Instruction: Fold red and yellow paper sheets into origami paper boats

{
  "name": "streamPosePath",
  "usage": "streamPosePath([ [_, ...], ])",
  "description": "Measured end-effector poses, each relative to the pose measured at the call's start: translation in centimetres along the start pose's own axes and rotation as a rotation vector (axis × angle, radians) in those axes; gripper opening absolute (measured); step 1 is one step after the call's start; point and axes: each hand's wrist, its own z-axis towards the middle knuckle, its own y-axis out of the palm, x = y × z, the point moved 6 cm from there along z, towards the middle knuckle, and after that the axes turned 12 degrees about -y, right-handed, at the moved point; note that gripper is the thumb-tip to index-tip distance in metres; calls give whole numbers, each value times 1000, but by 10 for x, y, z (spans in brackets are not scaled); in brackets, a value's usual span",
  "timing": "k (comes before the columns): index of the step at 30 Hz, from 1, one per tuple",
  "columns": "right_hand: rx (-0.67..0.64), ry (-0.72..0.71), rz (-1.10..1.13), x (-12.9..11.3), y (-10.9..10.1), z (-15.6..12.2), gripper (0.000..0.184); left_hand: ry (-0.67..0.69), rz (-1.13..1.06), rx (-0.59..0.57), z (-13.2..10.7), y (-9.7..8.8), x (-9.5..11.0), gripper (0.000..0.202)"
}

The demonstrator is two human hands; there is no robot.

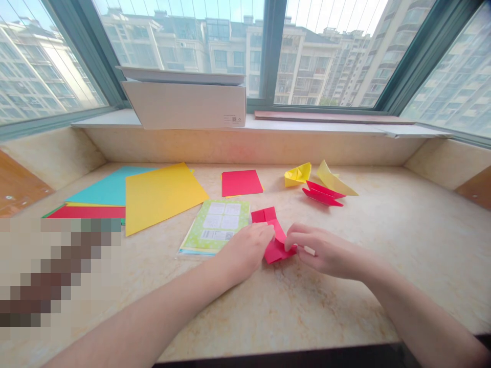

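A folded piece of red origami paper (274, 237) lies on the marble counter (387, 245) between my hands. My left hand (243, 250) presses its fingertips against the paper's left side. From the right, my right hand (322, 249) pinches the lower right part of the fold, and a small pale patch shows under those fingers. The hands partly hide the paper's middle, so its exact folds cannot be seen.
Loose yellow (163, 197), teal (109, 188) and red (241, 183) paper sheets lie ahead, beside a green paper packet (215, 226). Folded yellow (298, 175) and red (322, 194) paper pieces sit further right. A white box (184, 105) stands on the windowsill. A pixelated patch covers the lower left.
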Motion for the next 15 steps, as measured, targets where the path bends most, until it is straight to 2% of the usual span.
streamPosePath([
  [3,-35,-11,-3,-5,0,1,25,70,8,-30,-1,-3,4,28],
  [9,-4,-1,-56,-4,-8,-3,29,209,-63,-85,-4,-7,10,36],
  [15,-5,46,-42,4,-8,-7,27,236,-39,-67,-9,-6,14,31],
])
